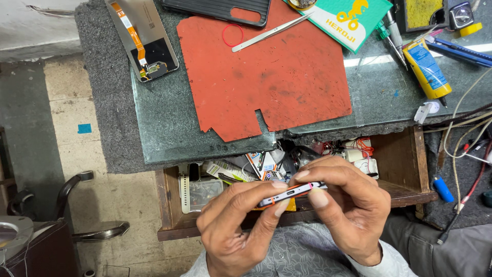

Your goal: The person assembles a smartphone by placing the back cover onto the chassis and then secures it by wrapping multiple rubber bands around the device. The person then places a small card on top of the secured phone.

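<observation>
Both my hands hold a slim smartphone (292,193) edge-on over an open wooden drawer (405,169). Its bottom edge with the charging port faces up, and an orange band wraps it. My left hand (238,225) pinches the phone's left end between thumb and fingers. My right hand (343,205) grips the right end, thumb underneath and fingers over the top. On the bench above lie a red silicone mat (271,77), metal tweezers (269,33), a red rubber ring (232,35) and a phone display panel (143,38) with its orange flex cable.
A black phone cover (220,10), a green card, a yellow glue tube (428,69), screwdrivers and cables crowd the bench's back and right. The drawer holds small parts and boxes. A chair arm (77,205) stands on the floor at left.
</observation>
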